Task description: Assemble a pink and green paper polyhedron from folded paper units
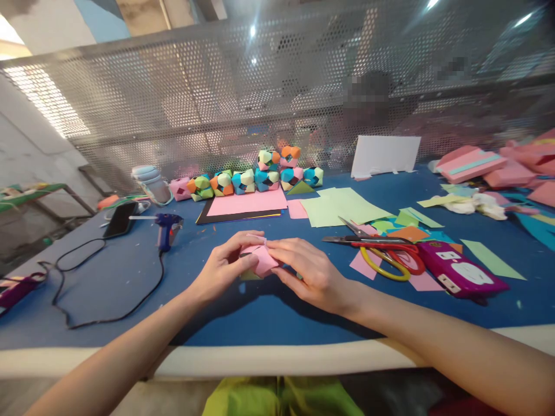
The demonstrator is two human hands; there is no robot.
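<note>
Between my two hands, above the blue tabletop, is a folded pink paper piece (263, 261), with a bit of yellow-green paper showing under it. My left hand (229, 263) grips its left side, thumb across the front. On its right side the fingers of my right hand (303, 267) are closed against it. My fingers hide part of its shape. Behind it, folded paper balls (244, 182) in pink, green, orange and blue stand in a row, some stacked on top.
A glue gun (167, 228) with its black cord, a phone (121, 219) and a bottle (151, 184) are at left. Pink sheets (247, 203) and pale green sheets (342, 205) lie ahead. At right are scissors (390, 263), a purple power strip (462, 271) and paper scraps. A perforated metal screen (217, 104) backs the table.
</note>
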